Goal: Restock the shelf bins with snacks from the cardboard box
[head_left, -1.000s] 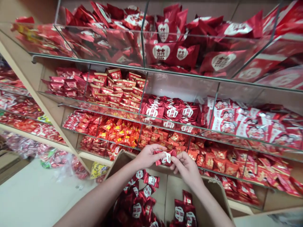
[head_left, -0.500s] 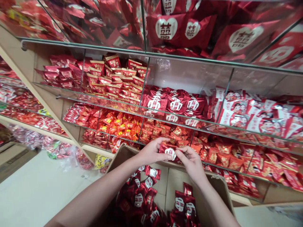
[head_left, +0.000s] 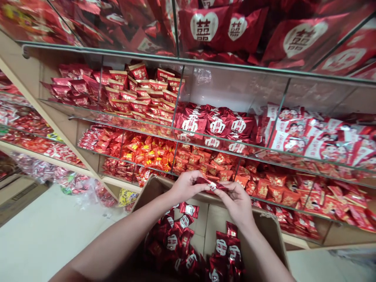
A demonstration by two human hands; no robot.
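A small dark red candy packet with a white emblem is held between both hands above the far edge of a cardboard box. My left hand pinches its left end between thumb and fingers. At its right end, my right hand grips with thumb and fingertips. The packet is tilted, so its white emblem shows only narrowly. Inside the box, similar red packets lie in a left pile and a right pile, with bare cardboard between them.
Glass-fronted shelves full of red packets rise beyond the box. Matching dark red packets stand in the middle compartment. Bagged sweets lie on the floor at the left, near a flat cardboard piece.
The packet in my hands has tipped, its emblem face turning from frontal to narrow. Both hands have shifted slightly, still holding it. The view has moved a little.
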